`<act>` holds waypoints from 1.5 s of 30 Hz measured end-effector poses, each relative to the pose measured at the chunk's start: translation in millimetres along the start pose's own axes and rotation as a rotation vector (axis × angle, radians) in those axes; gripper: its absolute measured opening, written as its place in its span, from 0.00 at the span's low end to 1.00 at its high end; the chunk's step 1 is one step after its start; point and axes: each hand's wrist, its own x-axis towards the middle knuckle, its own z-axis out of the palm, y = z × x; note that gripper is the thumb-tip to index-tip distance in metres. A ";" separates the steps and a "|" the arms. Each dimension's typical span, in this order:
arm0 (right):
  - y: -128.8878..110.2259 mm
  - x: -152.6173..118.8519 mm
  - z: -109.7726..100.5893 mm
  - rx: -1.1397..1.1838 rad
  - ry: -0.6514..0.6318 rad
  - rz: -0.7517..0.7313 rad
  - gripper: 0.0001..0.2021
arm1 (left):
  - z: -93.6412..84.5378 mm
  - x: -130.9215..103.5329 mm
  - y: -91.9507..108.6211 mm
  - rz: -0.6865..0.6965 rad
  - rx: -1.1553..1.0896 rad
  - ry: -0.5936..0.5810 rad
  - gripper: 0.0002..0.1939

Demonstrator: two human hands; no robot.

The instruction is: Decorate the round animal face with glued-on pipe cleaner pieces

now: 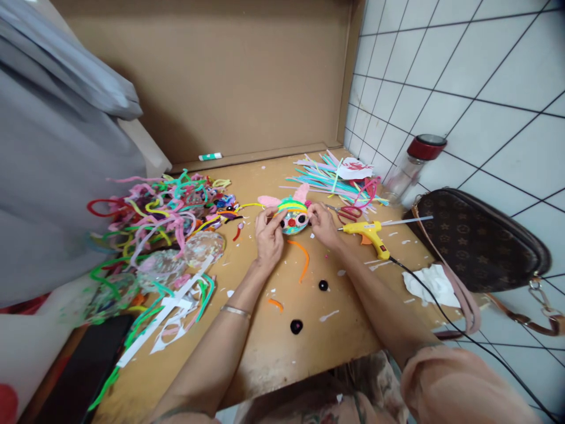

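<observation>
A round craft animal face (pixel 292 222) with two pink ears, black eyes, a red nose and yellow and green bands is between my hands over the table's middle. My left hand (pixel 269 237) grips its left edge, thumb and fingers closed on it. On the opposite edge, my right hand (pixel 323 225) pinches the face near the black eye; its fingertips are partly hidden. An orange pipe cleaner (pixel 304 260) lies just below. Close by my right wrist rests a yellow hot glue gun (pixel 368 234) with a glue stick in its back. Red-handled scissors (pixel 351 213) lie behind it.
Tangled pipe cleaners (pixel 168 218) heap at left, beside clear plastic pieces (pixel 203 247) and white strips (pixel 165 312). Straight pipe cleaners (pixel 318 176) lie at the back. At right are a bottle (pixel 408 168), brown bag (pixel 477 241), tissue (pixel 430 285) and black cord (pixel 435 297). Black balls (pixel 296 327) lie in front.
</observation>
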 end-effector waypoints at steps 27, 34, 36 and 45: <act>-5.9 -0.8 1.6 0.157 0.009 0.125 0.07 | 0.0 0.5 0.7 -0.023 0.003 0.005 0.19; -9.3 -0.5 -1.0 0.304 -0.002 0.213 0.11 | -2.5 1.3 3.5 -0.041 0.010 -0.005 0.19; -10.0 -0.5 -1.0 0.302 -0.003 0.205 0.10 | -3.3 1.3 4.1 -0.037 0.002 -0.005 0.19; -11.2 -1.2 -2.9 0.187 0.013 0.111 0.06 | -3.3 1.8 4.2 -0.056 -0.008 -0.004 0.19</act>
